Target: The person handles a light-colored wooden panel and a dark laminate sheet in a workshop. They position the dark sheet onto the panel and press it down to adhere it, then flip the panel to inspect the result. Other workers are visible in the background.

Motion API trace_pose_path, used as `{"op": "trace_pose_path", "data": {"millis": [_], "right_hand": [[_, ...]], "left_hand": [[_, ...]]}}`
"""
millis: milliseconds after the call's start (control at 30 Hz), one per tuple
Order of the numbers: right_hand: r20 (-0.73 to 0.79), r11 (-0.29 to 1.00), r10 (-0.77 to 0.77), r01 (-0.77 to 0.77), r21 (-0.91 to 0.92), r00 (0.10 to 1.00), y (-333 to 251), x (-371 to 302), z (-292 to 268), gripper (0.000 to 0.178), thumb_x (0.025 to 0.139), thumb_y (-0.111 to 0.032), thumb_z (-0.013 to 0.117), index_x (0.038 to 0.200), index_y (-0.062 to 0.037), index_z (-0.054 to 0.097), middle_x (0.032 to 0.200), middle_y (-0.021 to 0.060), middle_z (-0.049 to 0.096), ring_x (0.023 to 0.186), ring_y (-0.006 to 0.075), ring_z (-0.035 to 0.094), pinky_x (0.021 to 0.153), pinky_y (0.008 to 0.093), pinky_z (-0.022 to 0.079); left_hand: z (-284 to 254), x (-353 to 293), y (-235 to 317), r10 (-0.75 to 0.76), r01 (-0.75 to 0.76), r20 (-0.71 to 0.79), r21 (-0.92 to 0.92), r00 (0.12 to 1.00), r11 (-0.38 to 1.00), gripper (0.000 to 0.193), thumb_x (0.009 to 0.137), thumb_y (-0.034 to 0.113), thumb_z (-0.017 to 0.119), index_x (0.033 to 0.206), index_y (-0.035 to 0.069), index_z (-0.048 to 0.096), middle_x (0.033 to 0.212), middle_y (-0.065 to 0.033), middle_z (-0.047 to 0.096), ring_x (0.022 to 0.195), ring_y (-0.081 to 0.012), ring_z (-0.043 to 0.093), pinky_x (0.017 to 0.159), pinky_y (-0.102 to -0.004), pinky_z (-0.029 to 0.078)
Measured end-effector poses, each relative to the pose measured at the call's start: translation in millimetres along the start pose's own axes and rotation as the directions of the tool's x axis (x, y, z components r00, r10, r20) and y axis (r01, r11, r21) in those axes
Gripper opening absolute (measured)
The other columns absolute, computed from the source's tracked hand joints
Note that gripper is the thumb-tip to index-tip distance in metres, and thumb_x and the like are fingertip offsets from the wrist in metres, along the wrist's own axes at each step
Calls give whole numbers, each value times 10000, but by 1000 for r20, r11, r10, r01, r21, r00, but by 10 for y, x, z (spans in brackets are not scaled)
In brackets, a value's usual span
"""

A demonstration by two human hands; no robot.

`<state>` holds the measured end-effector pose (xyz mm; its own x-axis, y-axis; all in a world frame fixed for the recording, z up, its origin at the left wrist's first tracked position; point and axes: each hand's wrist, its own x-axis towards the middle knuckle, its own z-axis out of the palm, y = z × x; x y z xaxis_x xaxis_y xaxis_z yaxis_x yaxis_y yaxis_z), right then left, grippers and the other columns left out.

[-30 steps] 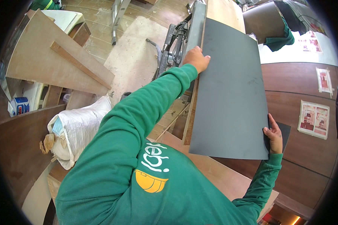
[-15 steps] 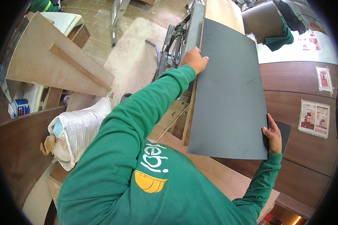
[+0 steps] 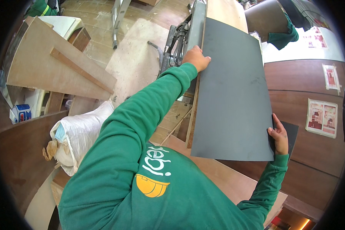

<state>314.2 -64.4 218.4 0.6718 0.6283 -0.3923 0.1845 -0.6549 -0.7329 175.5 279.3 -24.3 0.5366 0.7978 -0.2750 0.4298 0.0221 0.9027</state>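
Note:
A large dark grey sheet (image 3: 234, 92) lies lengthwise in front of me, over a wooden board whose edge shows along its left side. My left hand (image 3: 196, 59) is at the sheet's left edge, beside the grey metal rail (image 3: 197, 25) of a machine. Its thumb points toward the sheet, and the other fingers curl over the edge, partly hidden. Near the close right corner, my right hand (image 3: 279, 137) grips the sheet's right edge, thumb on top and forefinger stretched along the side. Behind that hand, a second dark piece (image 3: 293, 132) sticks out.
A pale wooden board (image 3: 228, 13) continues beyond the sheet. Leaning boards (image 3: 57, 63) and a stuffed white sack (image 3: 86, 124) stand at left, with a ladder leg (image 3: 119, 23) farther off. Brown panels (image 3: 306, 78) with taped pictures line the right. Another person's green sleeve (image 3: 283, 36) shows at far right.
The whole view has shifted slightly. Both hands keep nearly the same places along the sheet's edges, and the sheet has hardly moved.

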Motion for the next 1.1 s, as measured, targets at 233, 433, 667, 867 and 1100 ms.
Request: {"op": "trace_pose_path", "data": {"millis": [233,433,667,867,1100], "right_hand": [[4,998,0,0,60,1000,57,14,-24,756,844,-38,689,1510,46,340,1328,140,589,1070,153,619,973,285,479],[16,998,-2,1,58,1000,68,16,-54,759,843,-37,686,1511,47,336,1345,146,575,1075,159,618,976,288,479],[10,1000,23,-23,14,1000,64,13,-31,755,843,-24,663,1515,48,327,1347,145,572,1062,146,619,959,285,490],[14,998,57,-57,30,998,43,30,16,754,846,-9,663,1519,40,325,1304,138,600,999,143,639,920,273,505],[52,994,105,-106,13,993,75,63,-32,726,872,21,624,1527,33,311,1229,129,643,955,134,648,878,259,509]], "left_hand": [[61,35,-48,21,-21,-55,-4,998,1000,525,799,352,785,1143,6,593,1090,-181,678,1060,-317,652,921,-396,510],[116,95,-110,51,-52,-82,-16,995,998,512,795,334,790,1122,-8,592,998,-180,696,903,-300,695,815,-384,548],[87,140,-148,-34,41,33,-243,999,969,475,778,300,804,1019,-43,582,807,-155,682,557,-212,660,537,-329,541],[29,161,-133,16,-8,52,-149,999,989,470,789,337,778,988,-40,581,784,-161,674,518,-220,646,564,-337,547],[87,93,-133,109,-102,-56,110,992,989,521,833,429,704,1099,-9,614,1022,-212,693,977,-336,679,880,-429,528]]}}
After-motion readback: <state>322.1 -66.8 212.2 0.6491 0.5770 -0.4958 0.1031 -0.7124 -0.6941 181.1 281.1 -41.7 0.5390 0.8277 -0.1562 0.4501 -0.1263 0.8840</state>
